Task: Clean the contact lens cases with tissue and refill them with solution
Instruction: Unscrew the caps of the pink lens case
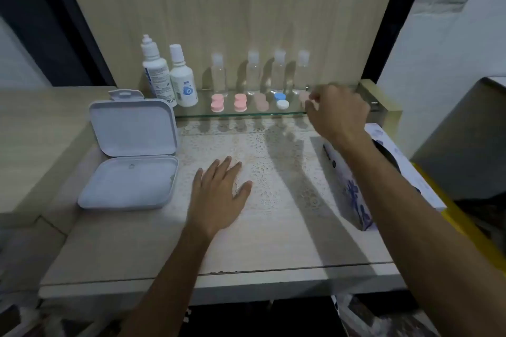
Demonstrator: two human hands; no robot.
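Left hand (219,186) lies flat, palm down, fingers spread on the lace-covered table (273,241), holding nothing. Right hand (336,112) reaches to the glass shelf (241,115), fingertips pinching the rightmost pale pink lens case (303,96); blurry, so can't tell how firm the hold is. Other cases sit in a row on the shelf: two pink cases (217,103), a pale one (261,102), a blue-and-white case (281,100). Solution bottles (183,79) stand at the shelf's left end, clear bottles (252,74) behind the cases. Open white box (131,156) left of left hand. Tissue box (356,194) at right edge.

pink cases (217,104), blue-white case (281,100)
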